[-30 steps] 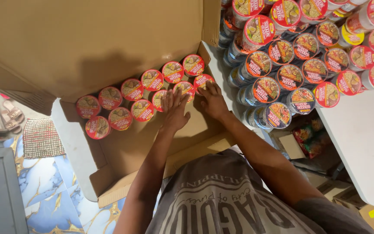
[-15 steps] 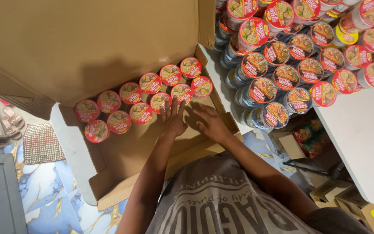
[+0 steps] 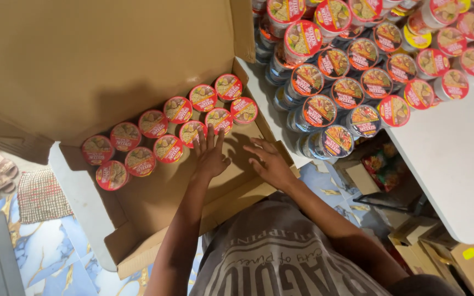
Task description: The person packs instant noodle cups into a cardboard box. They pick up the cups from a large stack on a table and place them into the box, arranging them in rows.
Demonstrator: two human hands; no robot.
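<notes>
An open cardboard box point(image 3: 154, 203) lies in front of me with its big flap point(image 3: 100, 60) raised. Two rows of red-lidded noodle cups point(image 3: 178, 109) stand along its far side. My left hand point(image 3: 209, 153) is flat and open over the box floor, fingertips close to the nearest cups point(image 3: 219, 119). Beside it, my right hand point(image 3: 270, 161) hovers open near the box's right wall, holding nothing.
Many more noodle cups point(image 3: 352, 82) are stacked on a white table point(image 3: 456, 170) to the right. Cardboard pieces and small boxes point(image 3: 412, 241) sit under the table. A woven mat point(image 3: 42, 194) and a sandal point(image 3: 1, 164) lie on the blue patterned floor at left.
Both hands have drawn back from the cups toward me and spread open. The cup by the box's right corner now stands in the near row.
</notes>
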